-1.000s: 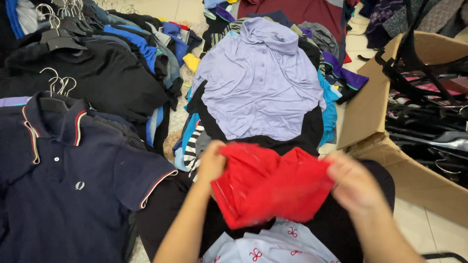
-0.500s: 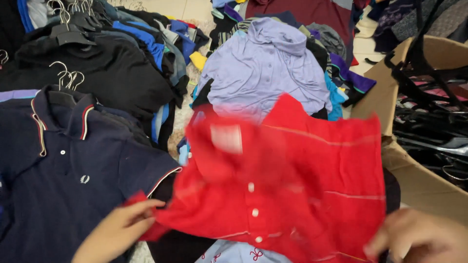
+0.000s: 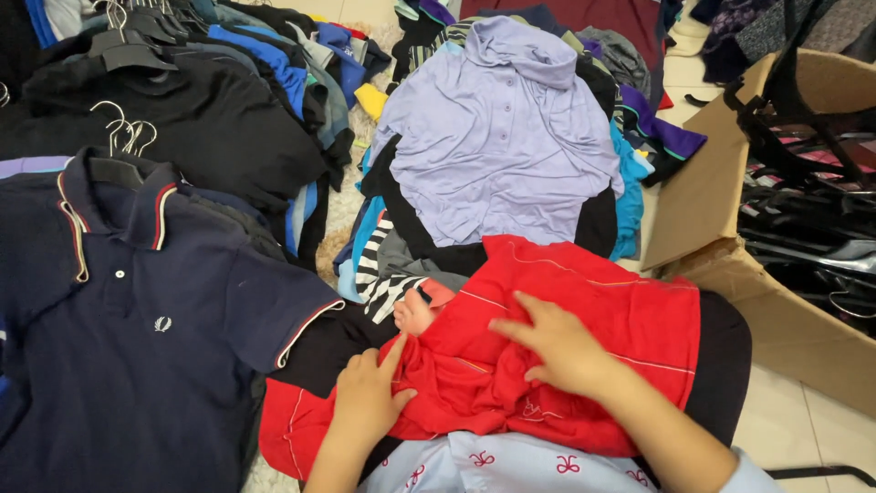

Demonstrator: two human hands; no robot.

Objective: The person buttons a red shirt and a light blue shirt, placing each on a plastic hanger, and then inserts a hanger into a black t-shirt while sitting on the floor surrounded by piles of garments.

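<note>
The red shirt (image 3: 584,310), held up open half a second ago, has been laid flat and is pressed under spread fingers of the left hand (image 3: 370,394) and right hand (image 3: 561,347).

Both forearms were bare, with no watch, ring or band showing. The left hand (image 3: 370,397) and right hand (image 3: 561,347) had short, unpainted nails. A pale blue sleeve (image 3: 744,477) edged the right arm.

left hand (image 3: 368,394) flat on red shirt (image 3: 584,310) | right hand (image 3: 557,345) pressing its bunched middle | navy polo (image 3: 137,338) beside | lilac shirt (image 3: 502,146) beyond
</note>
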